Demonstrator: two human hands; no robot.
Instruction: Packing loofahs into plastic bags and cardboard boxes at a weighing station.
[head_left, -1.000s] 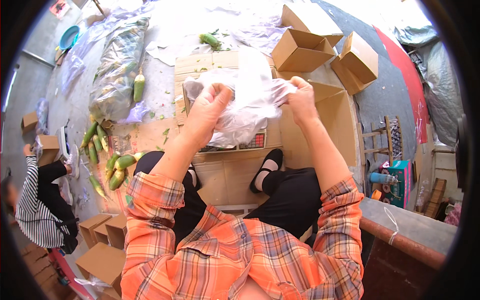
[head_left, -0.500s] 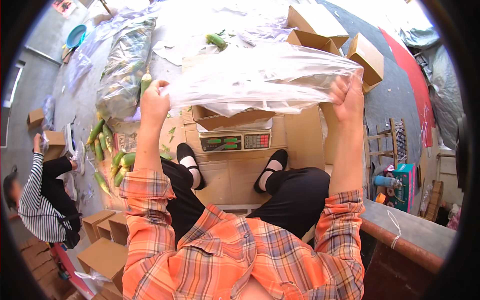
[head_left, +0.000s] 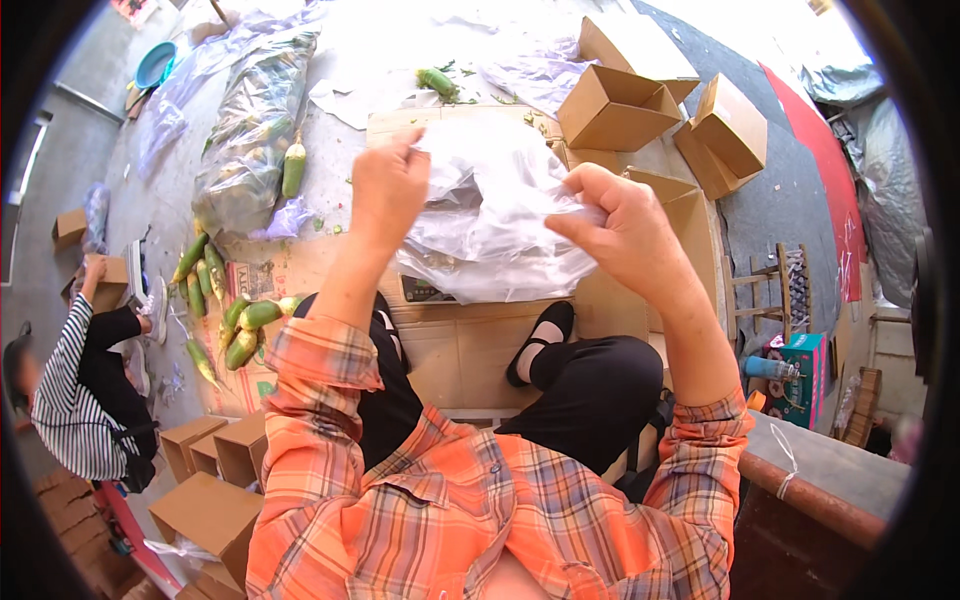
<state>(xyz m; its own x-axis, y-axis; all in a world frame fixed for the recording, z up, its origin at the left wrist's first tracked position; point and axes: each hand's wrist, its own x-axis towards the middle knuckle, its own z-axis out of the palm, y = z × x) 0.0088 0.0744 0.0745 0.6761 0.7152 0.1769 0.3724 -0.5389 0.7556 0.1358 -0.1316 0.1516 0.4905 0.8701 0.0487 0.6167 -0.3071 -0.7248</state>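
A crumpled clear plastic bag [head_left: 500, 225] lies loosely over the middle of the cardboard sheet, covering the box and most of the scale [head_left: 425, 290] beneath it. Curled at the bag's left upper edge, the fingers of my left hand [head_left: 388, 190] appear to pinch the film, slightly smeared by motion. At the bag's right edge is my right hand [head_left: 625, 225], thumb and forefinger apart with film showing between them. The box under the plastic is hidden; only a dark strip of the scale's front panel shows.
Green and white radishes [head_left: 245, 325] lie to the left, beside a big plastic sack [head_left: 255, 140] of more. Open cardboard boxes [head_left: 620, 105] stand at the far right. A person in a striped top [head_left: 85, 410] handles a box at the left. A wooden stool [head_left: 775, 285] stands right.
The bag, stretched wide between my hands before, has come down over the box and scale. My hands have moved closer together, and the right hand's fist has loosened.
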